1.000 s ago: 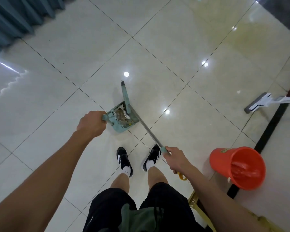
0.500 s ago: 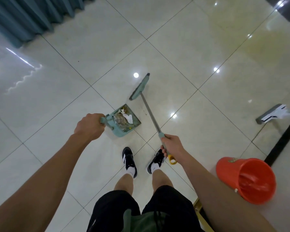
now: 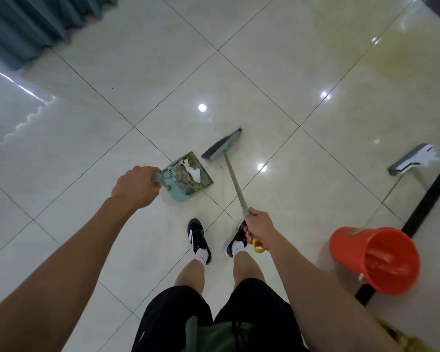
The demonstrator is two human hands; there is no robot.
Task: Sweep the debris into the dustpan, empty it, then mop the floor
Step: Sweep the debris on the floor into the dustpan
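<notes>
Sweeping appeared complete: the debris (image 3: pixel 188 171) lay inside the teal dustpan (image 3: pixel 188 181), gripped at its handle by the left hand (image 3: pixel 135 186). The right hand (image 3: pixel 258 226) gripped the broom (image 3: pixel 233 179), its head just right of the pan. Emptying into the orange bucket (image 3: pixel 374 260), near right, and mopping with the flat mop (image 3: pixel 414 160), far right, remained.

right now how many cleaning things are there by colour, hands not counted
Teal: 2, the dustpan and the broom
Orange-red: 1, the bucket
White and grey: 1, the mop
Total: 4
</notes>
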